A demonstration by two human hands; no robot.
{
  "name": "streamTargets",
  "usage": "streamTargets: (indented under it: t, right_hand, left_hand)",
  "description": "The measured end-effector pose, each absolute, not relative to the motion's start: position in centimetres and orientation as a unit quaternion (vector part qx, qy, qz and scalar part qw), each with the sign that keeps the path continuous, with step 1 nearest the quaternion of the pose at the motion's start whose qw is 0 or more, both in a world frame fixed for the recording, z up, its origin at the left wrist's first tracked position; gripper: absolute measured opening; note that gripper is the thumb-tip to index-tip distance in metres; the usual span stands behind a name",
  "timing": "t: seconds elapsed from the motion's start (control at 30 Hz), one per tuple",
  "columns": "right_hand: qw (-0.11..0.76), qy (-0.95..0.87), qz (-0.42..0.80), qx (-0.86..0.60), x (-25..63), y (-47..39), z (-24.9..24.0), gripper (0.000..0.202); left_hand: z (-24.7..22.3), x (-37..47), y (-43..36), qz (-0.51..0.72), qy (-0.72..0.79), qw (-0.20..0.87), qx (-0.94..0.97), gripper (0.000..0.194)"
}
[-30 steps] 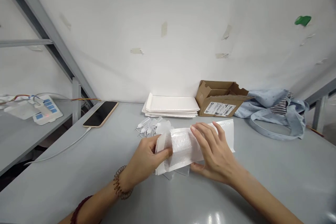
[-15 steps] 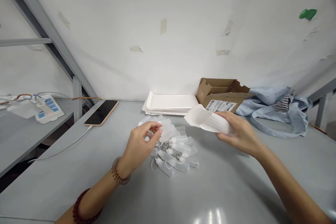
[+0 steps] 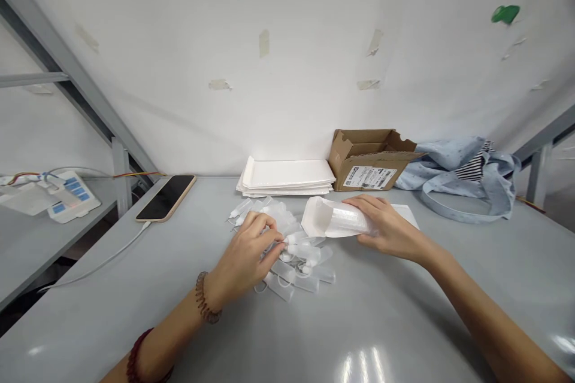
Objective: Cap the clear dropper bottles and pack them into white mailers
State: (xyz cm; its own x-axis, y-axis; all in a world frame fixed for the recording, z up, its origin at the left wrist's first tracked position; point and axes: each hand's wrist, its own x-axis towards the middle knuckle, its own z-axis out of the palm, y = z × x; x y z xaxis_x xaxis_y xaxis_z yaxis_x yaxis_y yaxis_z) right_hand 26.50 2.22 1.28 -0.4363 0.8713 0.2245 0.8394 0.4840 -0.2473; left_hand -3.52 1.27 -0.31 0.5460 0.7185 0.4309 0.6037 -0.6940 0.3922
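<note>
A loose heap of small translucent plastic bottles [image 3: 305, 254] with white caps and thin loops lies in the middle of the table. My left hand [image 3: 254, 245] reaches into its left side, thumb and forefinger pinched together; what is between the fingertips is too small and hidden to name. Just right of the heap, my right hand [image 3: 381, 224] grips a white bubble-lined padded envelope [image 3: 330, 218], squeezed so that its mouth gapes toward the bottles. The envelope's far end sticks out behind the hand.
Behind the heap lies a stack of white padded envelopes [image 3: 287, 176], beside an open cardboard box [image 3: 371, 161]. Light blue cloth with straps [image 3: 471, 185] lies at the right. On the left are a phone [image 3: 166, 197] with its charging cable [image 3: 110, 257] and a power strip [image 3: 74, 197].
My left hand has moved slightly right and down into the bottles. My right hand has lowered the envelope and turned it so that its mouth and bubble lining show. The view has shifted slightly.
</note>
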Motion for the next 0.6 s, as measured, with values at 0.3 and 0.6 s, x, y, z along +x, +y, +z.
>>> streamTargets:
  t: [0.3,0.6]
  right_hand:
    - [0.181,-0.843,0.029,-0.506,26.8,2.1,1.5,0.054]
    - [0.189,-0.874,0.044,-0.446,25.2,1.1,1.6,0.057]
  left_hand:
    - [1.8,-4.4,1.2,0.374,0.402,0.237,0.802,0.014]
    - [1.0,-3.9,1.0,0.428,0.349,0.097,0.828,0.013]
